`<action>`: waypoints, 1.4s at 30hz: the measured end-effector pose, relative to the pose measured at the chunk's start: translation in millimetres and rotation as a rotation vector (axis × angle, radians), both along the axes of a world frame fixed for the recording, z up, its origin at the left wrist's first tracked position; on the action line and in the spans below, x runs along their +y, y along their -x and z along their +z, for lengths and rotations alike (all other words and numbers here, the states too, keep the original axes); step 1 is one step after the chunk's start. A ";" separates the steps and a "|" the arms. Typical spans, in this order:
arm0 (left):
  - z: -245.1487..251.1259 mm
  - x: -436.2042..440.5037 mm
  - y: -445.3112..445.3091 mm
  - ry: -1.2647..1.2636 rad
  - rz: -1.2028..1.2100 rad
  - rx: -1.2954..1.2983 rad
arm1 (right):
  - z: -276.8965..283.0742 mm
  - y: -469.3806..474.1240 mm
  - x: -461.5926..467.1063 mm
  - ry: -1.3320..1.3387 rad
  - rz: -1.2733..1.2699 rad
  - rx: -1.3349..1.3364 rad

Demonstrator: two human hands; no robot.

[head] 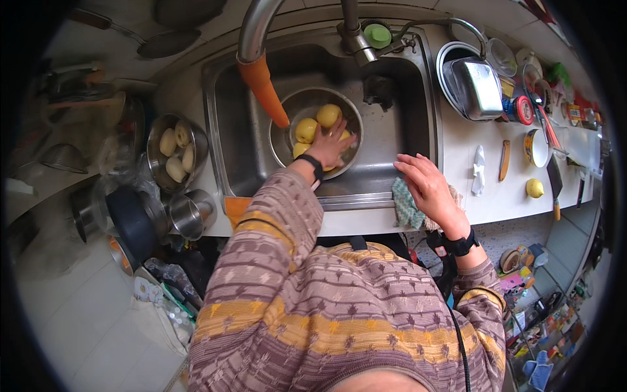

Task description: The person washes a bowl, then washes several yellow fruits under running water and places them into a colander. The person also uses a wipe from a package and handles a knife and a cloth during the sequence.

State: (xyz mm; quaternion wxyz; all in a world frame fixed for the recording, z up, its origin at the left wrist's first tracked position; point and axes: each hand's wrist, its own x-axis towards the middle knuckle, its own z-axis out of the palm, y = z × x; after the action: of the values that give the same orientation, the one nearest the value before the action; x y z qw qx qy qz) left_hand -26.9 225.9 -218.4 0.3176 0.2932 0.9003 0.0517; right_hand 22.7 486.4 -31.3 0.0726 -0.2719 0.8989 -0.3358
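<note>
My left hand (329,147) reaches into a steel bowl (359,115) standing in the sink basin. Its fingers are spread over round yellow fruits (306,130), partly hiding some; whether it touches them is hard to tell. It grips nothing that I can see, and its fingertips are slightly blurred. An orange sleeve (267,90) on the faucet spout hangs at the bowl's upper left. My right hand (425,182) hovers by the sink's front right corner, fingers extended and holding nothing. Green and pink cloths (407,206) lie below it on the counter edge.
Peeled pale pieces fill a metal bowl (202,149) left of the sink, near a steel pot (188,215). On the right counter (458,161) lie a wooden-handled tool (504,160), a yellow fruit (535,188) and a cleaver (554,179). A steel container (477,85) stands behind.
</note>
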 end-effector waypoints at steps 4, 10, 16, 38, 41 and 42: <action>14.3 -76.9 -6.6 0.239 0.088 0.005 | -4.5 6.0 -1.6 0.024 0.020 -0.015; -5.8 -55.2 44.5 0.079 0.463 0.118 | -9.2 10.4 -11.1 0.036 0.011 -0.040; 3.3 -34.6 -7.6 0.114 -0.079 -0.008 | -19.1 22.6 -26.1 0.046 0.003 -0.021; -11.1 -93.0 34.8 -0.001 0.569 0.181 | -17.2 37.8 -9.6 0.246 -0.246 -0.303; -26.5 -19.8 53.5 -0.078 0.745 0.243 | -14.5 41.3 -10.8 0.241 -0.258 -0.253; -28.2 4.3 49.8 -0.075 0.595 0.225 | -12.5 44.6 -11.3 0.238 -0.265 -0.234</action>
State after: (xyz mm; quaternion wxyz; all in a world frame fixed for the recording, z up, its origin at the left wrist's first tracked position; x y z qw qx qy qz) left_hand -76.7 230.2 -246.7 0.1760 0.0323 0.9734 0.1428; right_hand -21.9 475.0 -43.8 0.0992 -0.1173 0.8663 -0.4754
